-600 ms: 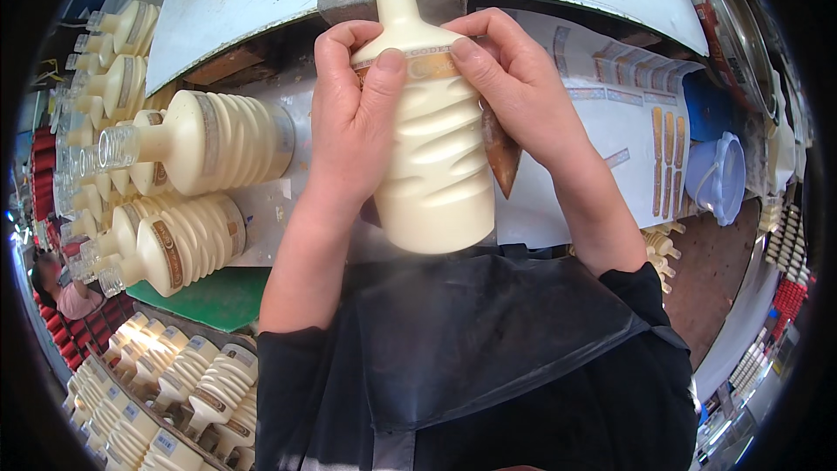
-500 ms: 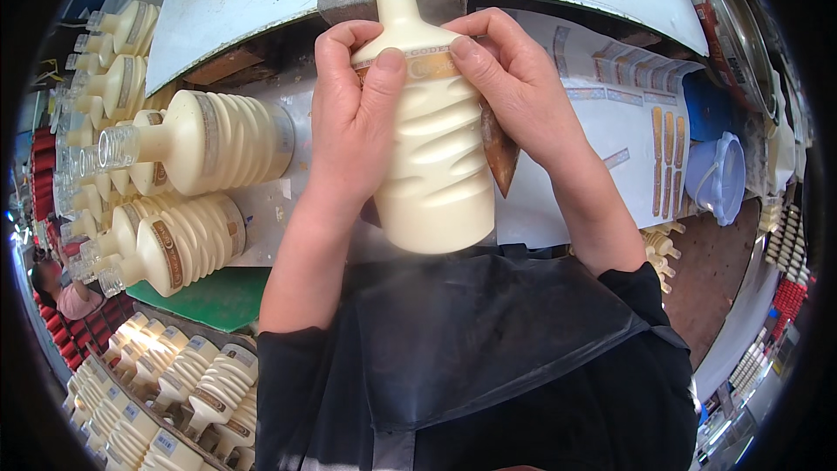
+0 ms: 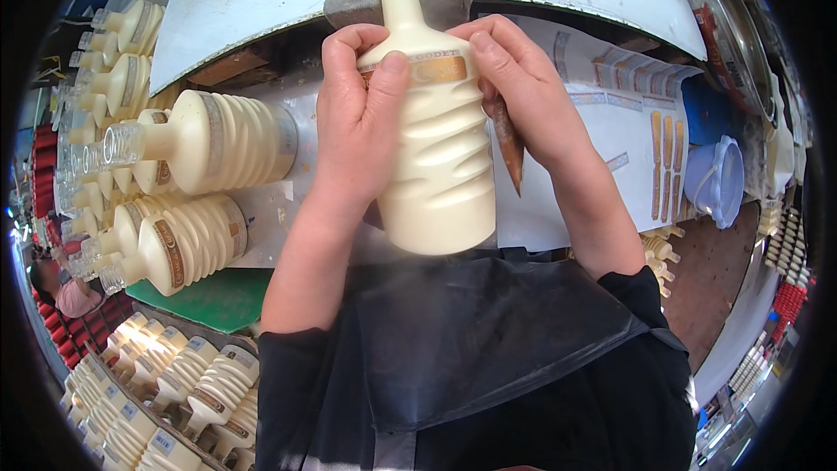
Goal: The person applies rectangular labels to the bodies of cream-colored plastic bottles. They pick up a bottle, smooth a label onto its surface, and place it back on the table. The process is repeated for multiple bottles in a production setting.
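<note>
A cream bottle [image 3: 436, 157] with spiral grooves and a clear threaded neck lies in front of me, neck pointing away, its upper part against a grey cloth-like pad [image 3: 445, 2]. My left hand [image 3: 357, 105] is closed around its left shoulder, thumb on the front beside a gold label [image 3: 438, 70]. At the right shoulder is my right hand [image 3: 523, 92], fingers curled and thumb by the label band's edge. A brown pointed flat tool [image 3: 507, 148] sticks out below its palm, tip toward me; the fingers hide its upper end.
Several similar bottles [image 3: 231, 144] lie at the left, above a green board [image 3: 205, 296]. More fill a rack [image 3: 174, 384] at lower left. Label strips [image 3: 668, 166] lie on the white sheet at right, beside a pale blue bucket [image 3: 715, 179]. Another person [image 3: 74, 296] is at far left.
My right thumb has slid off the label toward the bottle's right edge. The brown tool has swung slightly away from the bottle, showing more of its length. The left hand keeps its grip.
</note>
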`<state>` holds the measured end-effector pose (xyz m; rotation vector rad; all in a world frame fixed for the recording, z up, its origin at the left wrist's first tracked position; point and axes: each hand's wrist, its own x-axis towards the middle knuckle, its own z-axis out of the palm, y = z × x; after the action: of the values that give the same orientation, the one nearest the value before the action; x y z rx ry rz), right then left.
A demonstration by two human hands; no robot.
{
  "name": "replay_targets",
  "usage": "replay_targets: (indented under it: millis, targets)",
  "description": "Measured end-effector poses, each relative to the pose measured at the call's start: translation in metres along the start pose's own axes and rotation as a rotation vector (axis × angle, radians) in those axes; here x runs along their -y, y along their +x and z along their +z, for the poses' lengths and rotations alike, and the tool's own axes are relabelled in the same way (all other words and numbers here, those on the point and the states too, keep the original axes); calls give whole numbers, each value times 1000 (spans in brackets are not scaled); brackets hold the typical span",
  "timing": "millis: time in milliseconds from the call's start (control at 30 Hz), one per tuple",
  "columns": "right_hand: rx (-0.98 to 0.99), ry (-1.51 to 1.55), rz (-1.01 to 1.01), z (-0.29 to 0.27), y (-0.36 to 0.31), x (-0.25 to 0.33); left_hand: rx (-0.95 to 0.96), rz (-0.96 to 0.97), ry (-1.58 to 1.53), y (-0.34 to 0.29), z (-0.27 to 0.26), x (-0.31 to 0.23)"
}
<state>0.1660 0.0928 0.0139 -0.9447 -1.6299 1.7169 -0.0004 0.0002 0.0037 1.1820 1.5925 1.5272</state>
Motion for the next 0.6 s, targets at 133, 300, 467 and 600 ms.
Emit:
replay_targets:
  millis: [133, 300, 467, 600]
  targets:
    - [-6, -77, 8, 5, -2, 0, -9, 3, 8, 0, 0, 0]
    - [42, 158, 103, 0, -1, -1, -12, 22, 19, 2, 1, 2]
    - [75, 181, 114, -5, -3, -1, -11, -36, -41, -2, 2, -3]
    - [60, 120, 86, -5, -5, 0, -11, -24, -96, -2, 5, -4]
